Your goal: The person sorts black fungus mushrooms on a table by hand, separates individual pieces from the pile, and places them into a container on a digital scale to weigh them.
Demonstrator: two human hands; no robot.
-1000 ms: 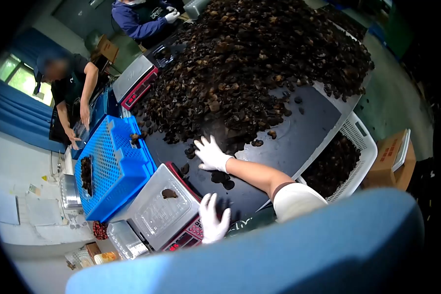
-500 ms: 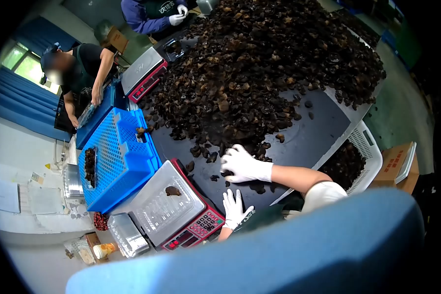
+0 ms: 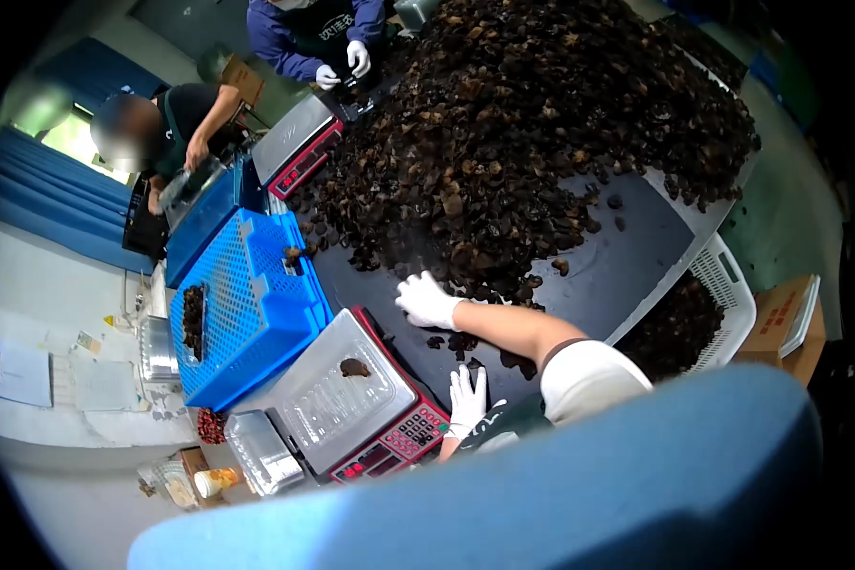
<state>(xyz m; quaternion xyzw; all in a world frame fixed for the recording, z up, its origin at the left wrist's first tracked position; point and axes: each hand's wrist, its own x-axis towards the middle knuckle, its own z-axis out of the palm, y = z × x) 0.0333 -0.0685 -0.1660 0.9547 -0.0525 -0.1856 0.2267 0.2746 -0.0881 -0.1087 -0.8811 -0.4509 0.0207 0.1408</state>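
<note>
The white-gloved left hand [image 3: 466, 404] is showing open, fingers extended, just beside a red-and-silver electronic scale [image 3: 389, 448], which is carrying a clear plastic tray [image 3: 325, 410]. Farther out, the white-gloved right hand [image 3: 427, 300] is showing slightly bent fingers; whether it is gripping anything, I cannot tell. Just beyond it, a broad heap of brown-black, curled mushroom-like pieces [image 3: 532, 133] is covering much of the dark grey desk [image 3: 636, 218]. Past the heap's left side, a co-worker in purple sleeves [image 3: 290, 57] is standing.
</note>
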